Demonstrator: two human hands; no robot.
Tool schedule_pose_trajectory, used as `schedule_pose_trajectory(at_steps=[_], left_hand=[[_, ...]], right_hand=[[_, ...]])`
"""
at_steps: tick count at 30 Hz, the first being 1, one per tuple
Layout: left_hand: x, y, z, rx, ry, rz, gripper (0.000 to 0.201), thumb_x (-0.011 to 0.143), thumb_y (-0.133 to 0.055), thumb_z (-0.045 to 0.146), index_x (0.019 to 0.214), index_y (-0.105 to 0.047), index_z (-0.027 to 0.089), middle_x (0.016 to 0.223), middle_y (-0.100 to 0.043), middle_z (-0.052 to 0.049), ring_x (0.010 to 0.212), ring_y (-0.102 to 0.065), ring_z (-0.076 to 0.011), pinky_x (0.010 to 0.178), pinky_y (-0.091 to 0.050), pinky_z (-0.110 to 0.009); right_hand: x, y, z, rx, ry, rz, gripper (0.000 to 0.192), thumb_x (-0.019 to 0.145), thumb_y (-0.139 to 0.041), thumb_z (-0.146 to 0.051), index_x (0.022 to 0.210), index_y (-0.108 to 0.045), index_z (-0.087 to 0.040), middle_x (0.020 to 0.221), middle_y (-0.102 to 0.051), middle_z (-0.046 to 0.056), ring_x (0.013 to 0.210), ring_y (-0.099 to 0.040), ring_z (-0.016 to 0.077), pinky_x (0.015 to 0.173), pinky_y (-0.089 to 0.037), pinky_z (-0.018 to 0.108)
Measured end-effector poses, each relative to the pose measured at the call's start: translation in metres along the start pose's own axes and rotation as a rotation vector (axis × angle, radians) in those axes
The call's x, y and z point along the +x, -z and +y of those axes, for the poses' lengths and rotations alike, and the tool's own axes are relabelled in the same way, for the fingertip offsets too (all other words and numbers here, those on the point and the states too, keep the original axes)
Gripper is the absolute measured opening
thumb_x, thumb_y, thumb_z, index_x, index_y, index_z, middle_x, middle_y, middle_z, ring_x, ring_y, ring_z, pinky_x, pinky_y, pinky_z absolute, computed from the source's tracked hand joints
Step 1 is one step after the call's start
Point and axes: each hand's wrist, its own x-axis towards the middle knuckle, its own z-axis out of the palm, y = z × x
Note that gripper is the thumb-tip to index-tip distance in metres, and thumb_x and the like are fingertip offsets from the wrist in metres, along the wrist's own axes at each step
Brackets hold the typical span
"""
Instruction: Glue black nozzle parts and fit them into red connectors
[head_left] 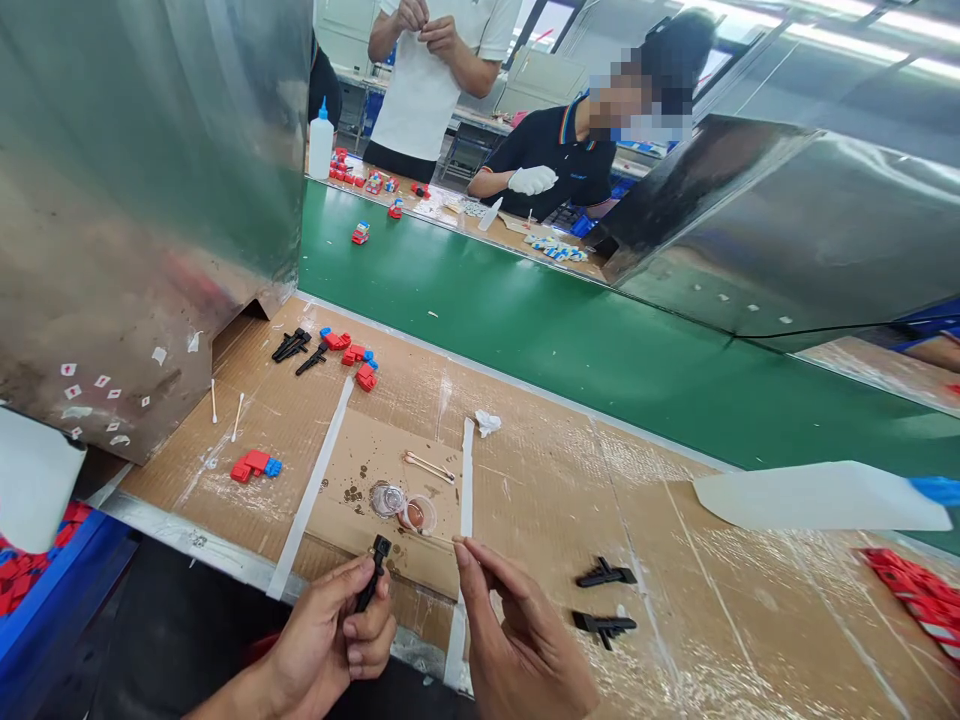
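At the near edge of the brown cardboard-covered workbench (540, 470), the left hand (330, 630) is closed around a small black plastic part with a long narrow shape (373, 572). The thumb and the curled fingers pinch its lower half, and its upper end stands out above the fingers, a little tilted. The right hand (517, 640) is just beside it. Its thumb and forefinger are brought close together, as if pinching something very thin, but I cannot tell if anything is between them.

The black part looks light and stiff, made of hard moulded plastic with a matte surface. I judge it is not fragile, but it is small and thin, so it could slip or turn in the fingers. The best place to hold it seems to be the middle of its shaft, where the left hand already has it, leaving the end free.

Two similar black plastic pieces (604, 600) lie flat on the bench to the right of the hands. In front of the hands there are two small clear round cups (405, 508) on a stained cardboard square, with cotton swabs (429, 466) near them. Farther away lie red and blue plastic blocks (255, 465). The bench is covered with shiny transparent tape. Behind it runs a smooth green conveyor belt (570, 330), and a white plastic squeeze bottle (817, 497) lies on its side at the right.
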Motion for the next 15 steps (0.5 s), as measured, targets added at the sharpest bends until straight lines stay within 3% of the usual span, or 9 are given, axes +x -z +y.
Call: schedule_pose_trajectory(at_steps=[7,15], left_hand=[[0.0,0.001,0.0,0.012,0.008,0.01,0.028,0.091,-0.057,0.042,0.085,-0.058,0.015,0.051,-0.026,0.01,0.043,-0.02,-0.0054,0.044,-0.015,-0.02],[0.001,0.0,0.001,0.016,0.015,0.02,0.031,0.088,-0.062,0.045,0.082,-0.058,0.015,0.05,-0.025,0.01,0.043,-0.019,-0.0053,0.044,-0.014,-0.02]], right_hand=[[-0.009,-0.01,-0.018,0.134,0.117,-0.057,0.026,0.084,-0.067,-0.008,0.106,-0.067,-0.021,0.093,-0.072,0.001,0.083,-0.068,0.011,0.076,-0.055,0.02],[-0.011,-0.018,-0.018,0.13,0.126,-0.085,0.029,0.084,-0.066,-0.002,0.107,-0.066,-0.019,0.093,-0.07,0.002,0.085,-0.066,0.0105,0.077,-0.054,0.02]])
